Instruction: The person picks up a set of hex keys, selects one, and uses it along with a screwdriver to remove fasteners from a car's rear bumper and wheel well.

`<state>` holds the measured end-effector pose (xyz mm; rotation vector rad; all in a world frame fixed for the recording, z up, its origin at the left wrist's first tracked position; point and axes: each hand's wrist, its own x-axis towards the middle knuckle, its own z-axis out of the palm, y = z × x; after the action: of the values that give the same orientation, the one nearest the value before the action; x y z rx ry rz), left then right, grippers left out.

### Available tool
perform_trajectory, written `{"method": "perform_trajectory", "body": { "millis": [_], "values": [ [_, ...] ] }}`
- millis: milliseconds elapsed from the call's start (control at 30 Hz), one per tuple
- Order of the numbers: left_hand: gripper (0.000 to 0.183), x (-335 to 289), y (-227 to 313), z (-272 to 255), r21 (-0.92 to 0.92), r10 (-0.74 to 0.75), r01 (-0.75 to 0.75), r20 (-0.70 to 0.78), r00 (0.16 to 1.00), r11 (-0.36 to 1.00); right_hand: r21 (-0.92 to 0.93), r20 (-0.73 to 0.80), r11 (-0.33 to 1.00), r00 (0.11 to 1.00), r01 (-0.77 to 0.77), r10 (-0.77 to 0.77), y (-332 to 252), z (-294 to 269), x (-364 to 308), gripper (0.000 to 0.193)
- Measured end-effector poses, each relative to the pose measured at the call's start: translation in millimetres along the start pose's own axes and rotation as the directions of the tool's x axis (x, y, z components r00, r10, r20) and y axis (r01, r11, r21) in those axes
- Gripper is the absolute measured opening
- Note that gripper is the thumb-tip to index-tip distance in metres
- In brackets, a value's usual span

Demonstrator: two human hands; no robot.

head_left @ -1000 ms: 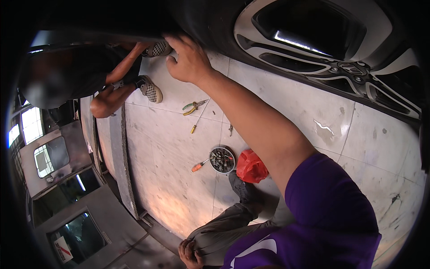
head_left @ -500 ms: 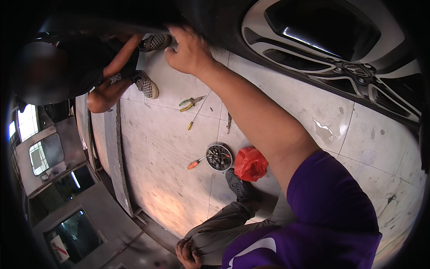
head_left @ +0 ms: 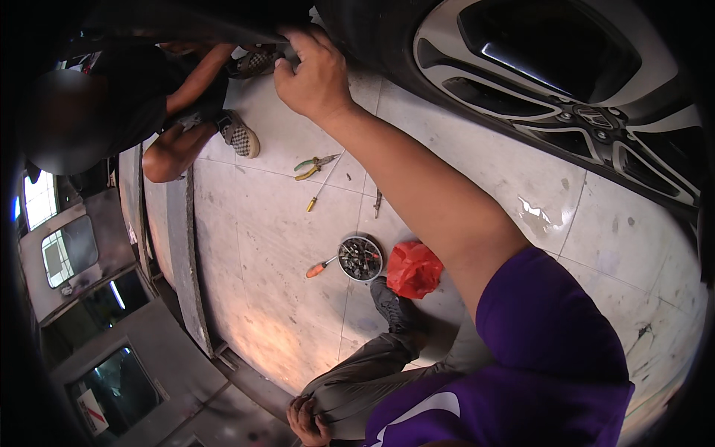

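The right arm is stretched far and to the left, and the right hand [head_left: 314, 78] is held with its back in view and its thumb spread. Its fingertips are hidden at the dark car panel [head_left: 223, 25], so whether anything is gripped cannot be told. The left hand [head_left: 307, 421] is rested on the near trouser leg [head_left: 339, 398] with bent fingers; whether the leg is gripped cannot be told. The panel is seen at the far left, its long edge laid from left to right, with the wheel [head_left: 593, 117] to its right. On the floor, a round bowl [head_left: 363, 280] is filled with small dark bits [head_left: 360, 258]. A red bag [head_left: 414, 270] is placed just to its right; its inside cannot be seen. An orange-handled tool [head_left: 316, 270] is pointed right, toward the bowl.
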<state>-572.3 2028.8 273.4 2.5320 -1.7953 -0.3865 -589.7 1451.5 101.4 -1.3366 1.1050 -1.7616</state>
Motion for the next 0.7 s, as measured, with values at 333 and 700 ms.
{"method": "perform_trajectory", "body": {
  "millis": [333, 700],
  "values": [
    [0.038, 1.5, 2.5, -0.1, 0.051, -0.038, 0.036, 0.022, 0.999, 0.998, 0.004, 0.022, 0.997, 0.997, -0.072, 0.072, -6.5, -4.3, 0.2, 0.04],
    [0.036, 18.1, 18.0, -6.4, 0.02, -0.017, 0.016, 0.039, 0.999, 1.0, -0.064, 0.371, 0.959, 0.885, -0.278, 0.281, -10.5, -23.1, 11.6, 0.052]
  ]
}}
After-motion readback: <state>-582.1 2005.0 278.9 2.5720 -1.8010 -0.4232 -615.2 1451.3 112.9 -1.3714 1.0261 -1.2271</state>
